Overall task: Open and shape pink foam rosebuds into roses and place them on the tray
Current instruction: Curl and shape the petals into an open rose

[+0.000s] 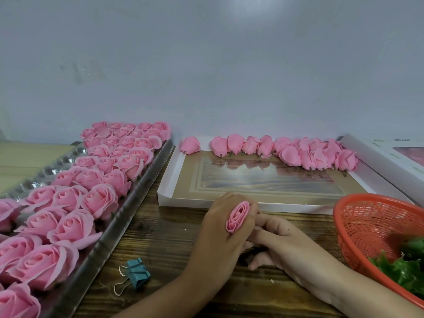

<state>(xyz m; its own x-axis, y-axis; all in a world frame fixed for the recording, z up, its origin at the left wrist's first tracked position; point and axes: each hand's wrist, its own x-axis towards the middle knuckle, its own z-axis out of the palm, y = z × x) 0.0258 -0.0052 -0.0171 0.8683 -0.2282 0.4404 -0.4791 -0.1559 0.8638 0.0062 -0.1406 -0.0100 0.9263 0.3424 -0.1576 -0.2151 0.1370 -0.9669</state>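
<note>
Left hand (223,239) curled round a part-opened rosebud (237,216), held above the wooden table (165,237). Right hand (289,246) sits against the left, fingers reaching the bud's side; grip unclear. Opened roses (98,198) fill the tray (110,239) at left.

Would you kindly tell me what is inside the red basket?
Green leaves lie in the red basket; whatever is beneath them, and the part beyond the frame, cannot be seen.

Left hand (224,230) and right hand (284,239), fingers (263,218) together.
</note>
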